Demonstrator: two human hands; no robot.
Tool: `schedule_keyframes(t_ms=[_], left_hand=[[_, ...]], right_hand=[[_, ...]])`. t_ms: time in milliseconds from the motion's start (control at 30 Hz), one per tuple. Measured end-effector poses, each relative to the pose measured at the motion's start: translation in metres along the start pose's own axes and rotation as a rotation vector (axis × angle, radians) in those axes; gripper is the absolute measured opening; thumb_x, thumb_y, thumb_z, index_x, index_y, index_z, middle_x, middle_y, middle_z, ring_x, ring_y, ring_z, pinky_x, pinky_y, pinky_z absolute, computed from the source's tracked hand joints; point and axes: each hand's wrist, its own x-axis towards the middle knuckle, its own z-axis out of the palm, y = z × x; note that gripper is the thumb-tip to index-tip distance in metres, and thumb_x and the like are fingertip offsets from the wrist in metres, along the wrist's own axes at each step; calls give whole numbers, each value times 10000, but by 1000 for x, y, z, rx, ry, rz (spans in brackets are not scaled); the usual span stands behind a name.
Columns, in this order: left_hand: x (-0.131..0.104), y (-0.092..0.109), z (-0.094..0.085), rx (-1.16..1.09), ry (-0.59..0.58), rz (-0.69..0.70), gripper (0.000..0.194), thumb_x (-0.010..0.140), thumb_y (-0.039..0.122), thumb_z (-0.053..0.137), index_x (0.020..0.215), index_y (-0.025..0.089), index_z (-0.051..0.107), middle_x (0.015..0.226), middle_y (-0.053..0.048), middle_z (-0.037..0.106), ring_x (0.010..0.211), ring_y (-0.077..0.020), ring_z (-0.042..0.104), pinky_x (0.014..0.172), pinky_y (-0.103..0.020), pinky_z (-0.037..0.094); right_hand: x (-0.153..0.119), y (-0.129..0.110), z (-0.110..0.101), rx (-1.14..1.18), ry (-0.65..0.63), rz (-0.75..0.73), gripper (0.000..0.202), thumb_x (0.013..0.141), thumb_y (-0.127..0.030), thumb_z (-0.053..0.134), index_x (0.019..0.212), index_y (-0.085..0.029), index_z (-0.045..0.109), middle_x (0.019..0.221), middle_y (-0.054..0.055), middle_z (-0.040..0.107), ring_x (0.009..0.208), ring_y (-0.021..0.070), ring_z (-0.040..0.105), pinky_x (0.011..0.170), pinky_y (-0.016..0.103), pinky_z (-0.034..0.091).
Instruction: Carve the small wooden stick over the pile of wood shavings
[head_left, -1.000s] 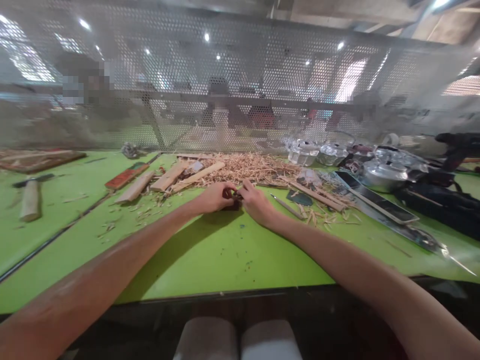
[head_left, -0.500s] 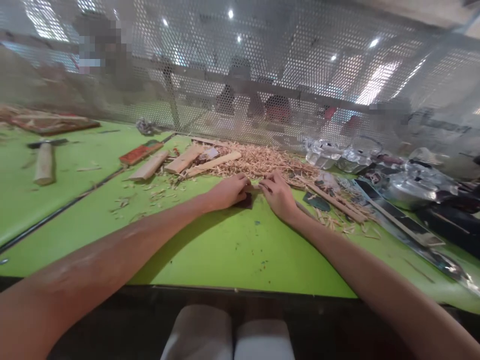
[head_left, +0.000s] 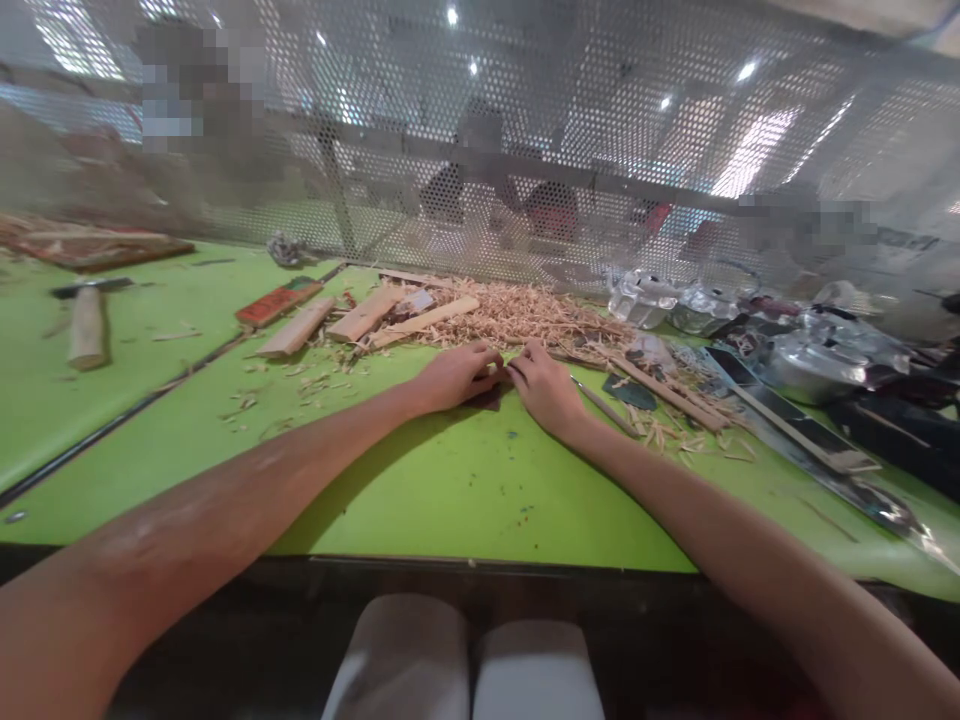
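My left hand [head_left: 459,377] and my right hand [head_left: 546,392] meet over the green table, fingers curled and fingertips nearly touching. Both are closed on a small pale wooden piece, now almost wholly hidden by the fingers. Under my left fingers lies a small dark brown sheet [head_left: 489,401], like sandpaper, flat on the table. Beside my right wrist rests a thin tool [head_left: 602,405] with a narrow metal tip. Just beyond the hands spreads a heap of wood shavings [head_left: 517,310].
Wooden blocks [head_left: 296,328] and an orange-red box [head_left: 279,302] lie left of the shavings. Farther left is a hammer-like tool [head_left: 88,325]. To the right are a wooden strip [head_left: 667,393], a dark ruler-like strip [head_left: 784,405] and shiny clear-wrapped items [head_left: 832,350]. A perforated screen [head_left: 600,130] stands behind.
My hands have drawn slightly closer together, and the pale wooden piece that showed between them is now covered. The view has shifted a little; the other things lie as before.
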Motion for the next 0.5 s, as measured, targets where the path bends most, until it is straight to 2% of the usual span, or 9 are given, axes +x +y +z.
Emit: schedule_keyframes(t_ms=[100,167,267,367,500], left_hand=[[1,0,0,26,-12,-28,222,1244,318,657,1372,202,795,1409,-174,847,1225,-311,834,935,-356,593],[2,0,0,43,-21,-50,178,1238,326,659,1263,196,778,1350,-182,853,1176,-311,830,891,-358,572],[3,1,1,56,-24,-68,225,1257,362,631,1128,210,735,1265,-188,851,1086,-302,813,835,-364,533],[4,2,2,54,-20,-70,250,1274,391,609,1121,224,714,1243,-182,851,1066,-297,807,825,-362,520],[4,3,0,42,-32,-80,189,1244,371,633,1138,233,704,1229,-176,856,1062,-310,811,827,-368,529]], right_hand=[[-1,-8,-1,-21,-32,-31,306,1324,-148,606,1302,-137,910,1412,192,791,1041,258,771,955,388,615],[0,-9,-4,-39,-62,-44,318,1329,-148,590,1313,-129,907,1425,198,794,1047,259,770,958,392,612],[2,-4,-8,-68,-94,-6,332,1316,-137,575,1277,-106,903,1452,224,790,1023,267,761,945,415,622],[2,-2,-10,-81,-100,33,389,1306,-128,522,1206,-103,897,1465,250,777,987,271,749,929,436,639],[-1,-9,-5,-30,-93,-48,384,1319,-134,515,1308,-119,898,1449,222,781,1087,274,785,1039,432,672]])
